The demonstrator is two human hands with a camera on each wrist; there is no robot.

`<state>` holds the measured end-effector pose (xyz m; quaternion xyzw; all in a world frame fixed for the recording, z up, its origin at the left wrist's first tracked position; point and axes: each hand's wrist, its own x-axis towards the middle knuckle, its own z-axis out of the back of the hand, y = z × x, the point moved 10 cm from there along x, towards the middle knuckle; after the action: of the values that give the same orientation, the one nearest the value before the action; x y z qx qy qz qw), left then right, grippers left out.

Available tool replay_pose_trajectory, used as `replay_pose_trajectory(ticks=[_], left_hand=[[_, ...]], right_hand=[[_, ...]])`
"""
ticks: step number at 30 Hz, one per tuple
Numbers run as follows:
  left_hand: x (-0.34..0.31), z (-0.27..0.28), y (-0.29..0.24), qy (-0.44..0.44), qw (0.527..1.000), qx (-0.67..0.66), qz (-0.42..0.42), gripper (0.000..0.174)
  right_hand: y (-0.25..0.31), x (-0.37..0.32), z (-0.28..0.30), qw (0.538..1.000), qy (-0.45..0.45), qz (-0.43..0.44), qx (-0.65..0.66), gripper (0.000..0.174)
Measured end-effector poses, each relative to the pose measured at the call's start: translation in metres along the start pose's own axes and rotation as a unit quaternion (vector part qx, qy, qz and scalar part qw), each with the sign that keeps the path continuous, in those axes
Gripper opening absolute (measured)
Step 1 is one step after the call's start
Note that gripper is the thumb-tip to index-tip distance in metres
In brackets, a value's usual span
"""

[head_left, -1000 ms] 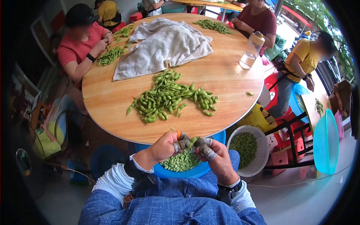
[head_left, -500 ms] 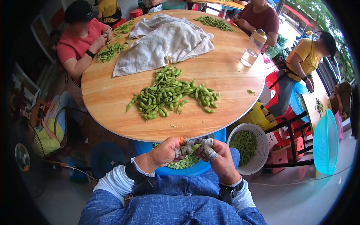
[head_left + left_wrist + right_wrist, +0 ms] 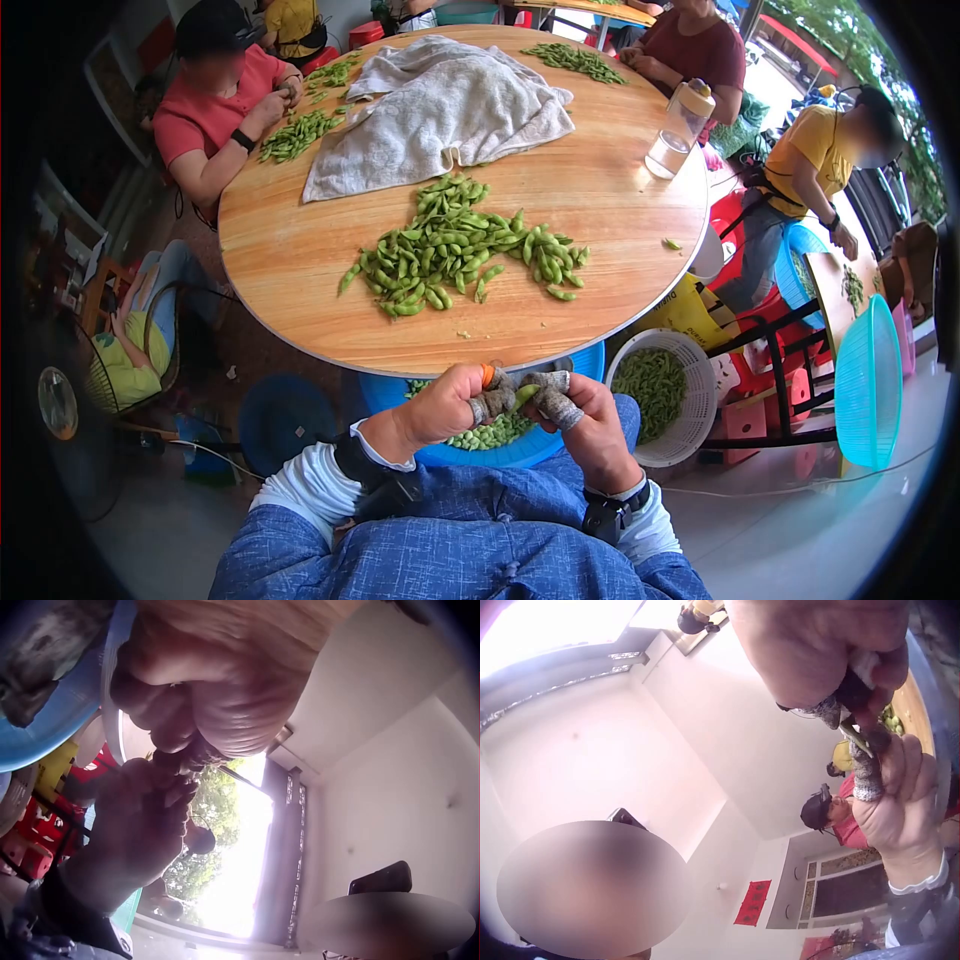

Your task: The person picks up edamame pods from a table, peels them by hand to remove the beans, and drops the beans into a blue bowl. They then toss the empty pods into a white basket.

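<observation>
Just past the near table edge, my left hand (image 3: 440,405) and right hand (image 3: 592,425) meet fingertip to fingertip. Between them they pinch one green edamame pod (image 3: 524,396); it slants from one hand to the other. Grey wraps cover the thumbs and some fingers, and an orange band circles a left finger. In the right wrist view the pod (image 3: 853,737) shows as a thin green strip by the wrapped left thumb (image 3: 866,776); the left wrist view hides it behind the hands. Below them, a blue basin (image 3: 520,457) holds shelled green beans (image 3: 490,436).
A heap of edamame pods (image 3: 435,260) lies on the round wooden table (image 3: 290,290), before a grey-white towel (image 3: 440,125). A clear bottle (image 3: 678,130) stands at right. Right of my knee sits a white basket (image 3: 708,400) of pods. Other people sit around.
The hands have shifted slightly, and the pod sits lower between the fingertips than a second ago. Both hands keep pinching it. The pile on the table looks the same.
</observation>
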<state>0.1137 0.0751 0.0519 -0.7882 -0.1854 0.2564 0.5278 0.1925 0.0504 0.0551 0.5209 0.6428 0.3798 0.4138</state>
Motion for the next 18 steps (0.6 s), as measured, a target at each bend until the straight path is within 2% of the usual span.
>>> replay_pose_trajectory(ticks=[11, 15, 18], left_hand=[[0.001, 0.0, -0.003, -0.007, 0.999, 0.032, -0.042, 0.018], [-0.001, -0.001, 0.001, -0.001, 1.0, 0.0, 0.001, 0.021], [0.0, 0.002, 0.01, -0.006, 1.0, -0.017, 0.019, 0.023]], right_hand=[[0.003, -0.003, -0.001, 1.0, 0.003, 0.002, -0.005, 0.016], [0.007, -0.004, -0.004, 1.0, 0.003, 0.014, -0.011, 0.018], [0.01, 0.0, -0.004, 0.998, -0.045, 0.031, -0.027, 0.016]])
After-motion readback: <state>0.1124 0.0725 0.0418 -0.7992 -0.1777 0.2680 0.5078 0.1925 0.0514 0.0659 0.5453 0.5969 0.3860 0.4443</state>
